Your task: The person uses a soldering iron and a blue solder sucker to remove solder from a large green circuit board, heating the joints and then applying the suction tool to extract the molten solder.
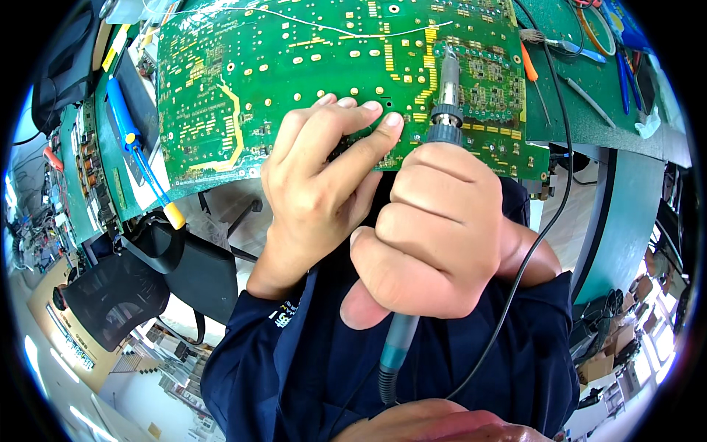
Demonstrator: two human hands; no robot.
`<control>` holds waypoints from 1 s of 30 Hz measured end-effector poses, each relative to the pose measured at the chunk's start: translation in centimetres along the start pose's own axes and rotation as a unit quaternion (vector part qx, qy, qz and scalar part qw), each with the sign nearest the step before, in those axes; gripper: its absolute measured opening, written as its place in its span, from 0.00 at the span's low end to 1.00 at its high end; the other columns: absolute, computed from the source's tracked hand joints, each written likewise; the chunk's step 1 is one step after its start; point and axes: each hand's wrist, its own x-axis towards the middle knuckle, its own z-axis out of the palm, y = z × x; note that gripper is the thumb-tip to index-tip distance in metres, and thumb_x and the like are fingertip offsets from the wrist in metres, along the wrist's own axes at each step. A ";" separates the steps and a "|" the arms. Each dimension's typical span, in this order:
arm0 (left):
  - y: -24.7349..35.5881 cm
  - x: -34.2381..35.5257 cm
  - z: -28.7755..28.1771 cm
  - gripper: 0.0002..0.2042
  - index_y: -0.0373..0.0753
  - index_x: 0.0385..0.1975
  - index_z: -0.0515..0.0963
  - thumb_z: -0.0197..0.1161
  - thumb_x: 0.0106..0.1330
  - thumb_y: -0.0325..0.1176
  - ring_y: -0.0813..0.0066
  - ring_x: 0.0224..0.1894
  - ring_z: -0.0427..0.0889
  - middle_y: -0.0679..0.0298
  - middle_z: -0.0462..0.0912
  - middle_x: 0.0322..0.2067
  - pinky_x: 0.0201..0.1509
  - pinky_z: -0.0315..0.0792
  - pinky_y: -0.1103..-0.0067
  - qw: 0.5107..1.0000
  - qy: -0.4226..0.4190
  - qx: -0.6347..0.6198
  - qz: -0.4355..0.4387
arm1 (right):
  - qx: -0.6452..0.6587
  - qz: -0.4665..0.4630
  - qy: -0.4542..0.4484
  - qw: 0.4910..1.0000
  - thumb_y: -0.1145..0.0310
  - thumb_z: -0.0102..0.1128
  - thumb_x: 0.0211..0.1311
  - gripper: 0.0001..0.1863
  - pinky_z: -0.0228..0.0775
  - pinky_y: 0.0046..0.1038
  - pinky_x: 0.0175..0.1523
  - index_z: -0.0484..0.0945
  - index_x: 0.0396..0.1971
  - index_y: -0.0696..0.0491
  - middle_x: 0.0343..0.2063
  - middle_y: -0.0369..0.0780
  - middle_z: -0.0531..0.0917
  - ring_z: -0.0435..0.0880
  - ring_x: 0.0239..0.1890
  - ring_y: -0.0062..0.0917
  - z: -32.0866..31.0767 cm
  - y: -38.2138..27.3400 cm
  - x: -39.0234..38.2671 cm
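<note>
A large green circuit board [324, 74] with gold pads lies at the top, its near edge towards me. My left hand [317, 166] is closed over that edge, fingertips on the upper face and the thumb below. My right hand [438, 228] is wrapped in a fist round a soldering iron [449, 92], whose teal handle end comes out below the fist. The iron's tip is over the right part of the board, by a row of gold pads; whether it touches, I cannot tell. A thin strand of solder wire [317, 24] runs across the board, its end near the tip.
The iron's black cable [563, 184] loops along the right. On the green bench lie a brush [541, 37], an orange-handled screwdriver [529, 62] and blue-handled tweezers or pliers [626, 81]. At left are a blue desoldering pump [124, 110] and a black chair [121, 295].
</note>
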 end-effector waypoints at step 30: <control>1.6 1.8 -1.3 0.19 0.43 0.34 0.84 0.68 0.36 0.22 0.65 0.36 0.79 0.66 0.79 0.35 0.45 0.77 0.73 0.997 -0.056 0.023 -0.038 | 0.105 0.054 0.257 0.959 0.43 0.35 0.66 0.27 0.61 0.28 0.34 0.72 0.32 0.53 0.20 0.36 0.68 0.67 0.23 0.23 -11.2 1.7 1.0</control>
